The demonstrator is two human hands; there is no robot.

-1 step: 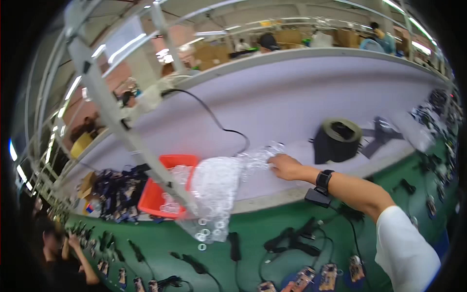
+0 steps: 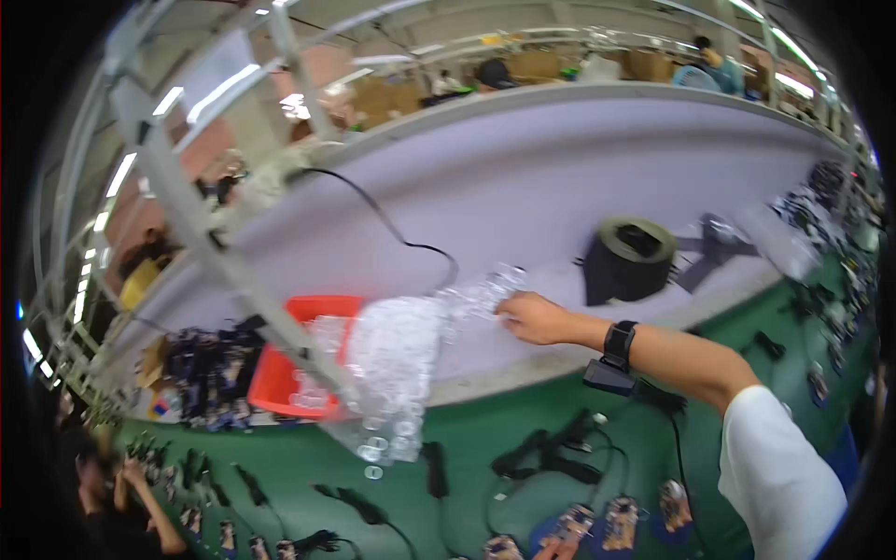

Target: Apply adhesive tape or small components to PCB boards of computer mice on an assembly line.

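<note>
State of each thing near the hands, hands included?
right hand: fingers bent, at clear plastic; grip unclear
left hand: only partly in view, at a circuit board
bag: bulging with clear rings
red bin: uncovered, clear rings inside
wristband: strapped on
black cable: bundled, lying flat

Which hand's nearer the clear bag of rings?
Right: right hand is just right of the clear bag; left hand, only partly in view, is farther off by a circuit board at the picture's lower edge.

One red bin point(image 2: 269, 381), one ring-filled bag point(image 2: 397, 338)
</note>
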